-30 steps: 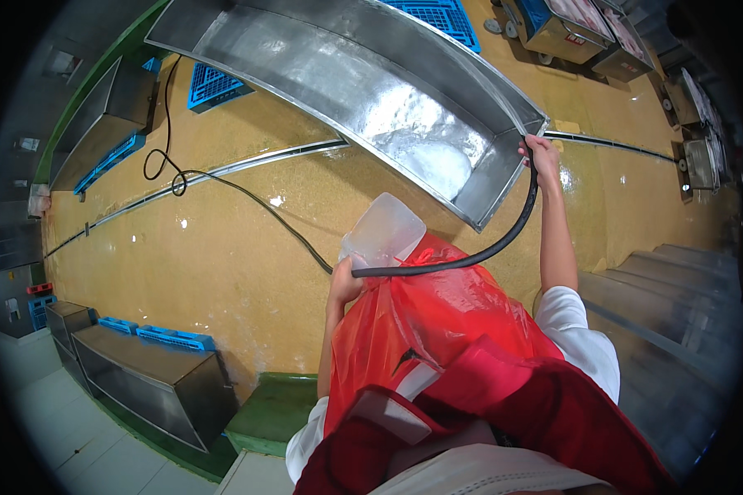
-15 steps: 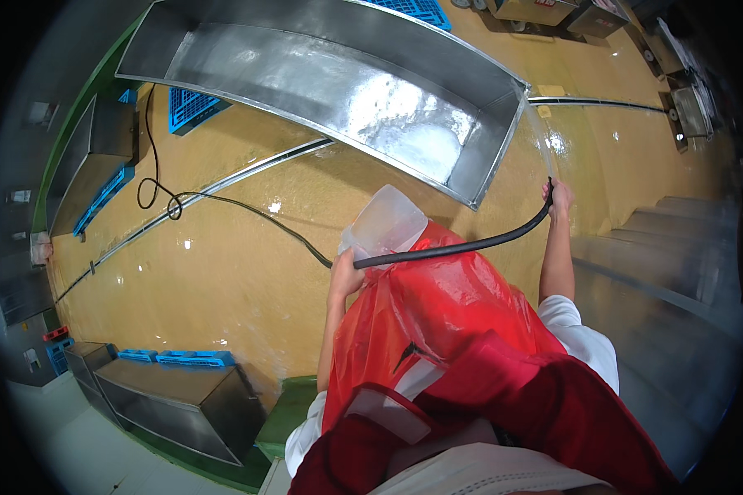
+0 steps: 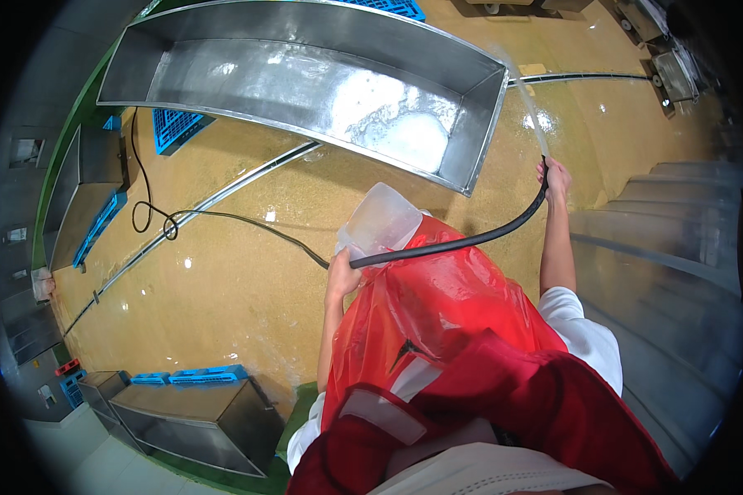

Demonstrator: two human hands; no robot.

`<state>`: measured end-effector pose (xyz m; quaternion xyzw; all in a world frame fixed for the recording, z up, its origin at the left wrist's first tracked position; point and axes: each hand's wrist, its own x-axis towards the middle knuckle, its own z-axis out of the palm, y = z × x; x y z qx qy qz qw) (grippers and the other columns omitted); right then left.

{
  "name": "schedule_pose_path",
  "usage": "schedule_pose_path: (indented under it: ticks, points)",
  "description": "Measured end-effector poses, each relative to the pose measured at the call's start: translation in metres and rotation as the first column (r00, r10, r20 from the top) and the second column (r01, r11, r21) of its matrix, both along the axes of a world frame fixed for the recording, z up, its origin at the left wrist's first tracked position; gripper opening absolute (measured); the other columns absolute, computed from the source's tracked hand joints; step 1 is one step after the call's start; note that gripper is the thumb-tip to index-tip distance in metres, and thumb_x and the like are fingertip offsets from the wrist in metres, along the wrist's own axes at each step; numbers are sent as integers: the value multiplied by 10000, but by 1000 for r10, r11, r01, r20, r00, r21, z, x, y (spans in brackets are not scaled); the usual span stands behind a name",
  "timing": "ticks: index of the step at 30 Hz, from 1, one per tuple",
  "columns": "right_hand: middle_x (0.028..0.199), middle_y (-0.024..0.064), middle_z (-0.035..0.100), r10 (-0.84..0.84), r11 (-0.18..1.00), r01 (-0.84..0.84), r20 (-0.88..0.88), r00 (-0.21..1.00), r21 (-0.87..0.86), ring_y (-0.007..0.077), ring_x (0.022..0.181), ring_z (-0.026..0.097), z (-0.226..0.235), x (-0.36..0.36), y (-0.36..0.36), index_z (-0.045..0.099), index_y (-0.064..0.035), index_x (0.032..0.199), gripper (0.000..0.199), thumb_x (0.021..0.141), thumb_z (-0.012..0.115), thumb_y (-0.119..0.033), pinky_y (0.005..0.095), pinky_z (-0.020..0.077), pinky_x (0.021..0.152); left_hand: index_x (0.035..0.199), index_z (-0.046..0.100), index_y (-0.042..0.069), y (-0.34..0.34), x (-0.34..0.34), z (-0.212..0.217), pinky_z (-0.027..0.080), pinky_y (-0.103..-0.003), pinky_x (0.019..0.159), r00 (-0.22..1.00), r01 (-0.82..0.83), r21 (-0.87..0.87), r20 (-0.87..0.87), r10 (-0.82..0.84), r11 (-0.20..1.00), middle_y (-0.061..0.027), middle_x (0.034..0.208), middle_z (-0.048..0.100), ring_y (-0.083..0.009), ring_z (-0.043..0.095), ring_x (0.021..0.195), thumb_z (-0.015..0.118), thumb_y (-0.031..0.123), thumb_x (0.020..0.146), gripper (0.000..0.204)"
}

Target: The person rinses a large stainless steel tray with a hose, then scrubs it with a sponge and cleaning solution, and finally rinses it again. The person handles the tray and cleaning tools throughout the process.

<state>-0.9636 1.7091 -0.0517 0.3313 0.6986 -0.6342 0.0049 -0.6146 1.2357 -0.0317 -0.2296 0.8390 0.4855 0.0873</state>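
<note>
My right hand grips the end of a black hose, held out to the right. Water streams from that end toward the right end of a long metal trough. In front of my red apron, my left hand is closed on the hose and on a translucent plastic container. From there the thinner-looking hose runs left over the floor, makes loops and goes on toward the trough's left end. Wet patches shine on the trough's bottom.
A metal drain channel crosses the wet yellow floor and passes under the trough. Metal bins with blue pallets stand lower left. Translucent strip curtains hang at the right. Wheeled carts are at the upper right.
The trough and floor have shifted slightly left and up in view. My right hand has risen a little with the hose end; the water keeps running. Both grips look the same.
</note>
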Motion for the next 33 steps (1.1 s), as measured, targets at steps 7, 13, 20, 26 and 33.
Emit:
schedule_pose_path:
  ticks: [7,13,20,26,33]
  points:
    - [875,75,694,134,991,-134,39,990,2,125,710,665,20,-8,-34,642,-25,1070,190,946,614,-167,266,509,555,1028,660,12,0,8,13,530,-442,749,999,-47,31,-4,47,998,-242,884,695,-397,690,864,668,60,724,307]
    - [895,70,695,267,964,-267,23,964,10,123,743,666,41,-20,-70,639,-36,1080,186,947,614,-163,270,505,571,1054,657,17,-2,25,-9,525,-454,799,996,-77,40,-29,79,996,-249,973,689,-416,665,961,700,117,735,336]
    - [894,73,710,352,936,-351,-16,936,20,128,732,668,55,-31,-95,659,-31,1051,186,932,635,-172,289,505,571,1027,647,7,3,31,-9,515,-373,800,994,-112,54,7,112,992,-175,952,710,-284,691,919,706,55,752,285]
    - [891,68,705,365,925,-368,45,930,95,118,726,667,59,-33,-92,647,-52,1043,174,939,618,-188,283,502,569,1081,660,46,4,30,-5,529,-441,796,993,-115,69,-4,115,991,-235,983,696,-401,671,970,743,201,738,386]
    - [812,81,672,145,986,-148,43,989,77,139,643,644,43,-14,-37,655,-20,983,149,921,620,-151,298,503,528,1059,663,50,5,20,-3,526,-455,772,997,-75,59,16,74,995,-231,931,698,-406,675,922,740,205,731,371]
